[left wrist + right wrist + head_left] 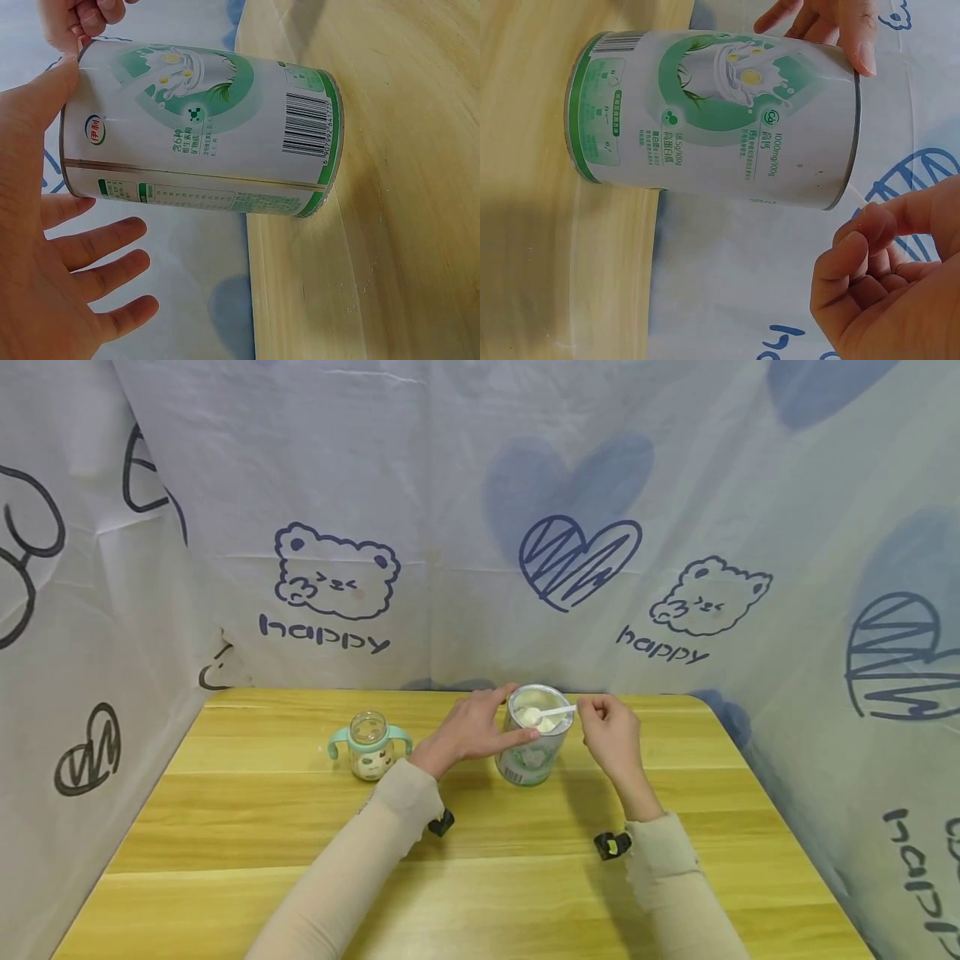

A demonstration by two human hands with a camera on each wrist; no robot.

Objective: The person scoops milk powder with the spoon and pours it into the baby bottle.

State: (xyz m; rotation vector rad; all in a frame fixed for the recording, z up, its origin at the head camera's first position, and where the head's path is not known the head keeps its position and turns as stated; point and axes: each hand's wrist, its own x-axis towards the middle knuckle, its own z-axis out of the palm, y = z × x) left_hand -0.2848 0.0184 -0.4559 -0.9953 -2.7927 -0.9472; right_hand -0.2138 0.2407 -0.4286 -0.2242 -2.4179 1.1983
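A white and green milk powder can (531,764) stands upright on the table with its top off and pale powder (531,718) inside. My left hand (474,728) holds the can at its rim, thumb on the near side and forefinger on the far side. In the left wrist view, the other fingers (105,244) of that hand are spread past the can. My right hand (611,735) pinches the end of a white scoop's handle (558,711). The scoop reaches over the rim into the can, its bowl at the powder.
A clear baby bottle (371,762) with mint green handles stands left of the can, close to my left wrist, its top open. The wooden table (517,893) ends at a printed cloth (457,527) behind the can. Black wrist mounts (612,845) stick out below both sleeves.
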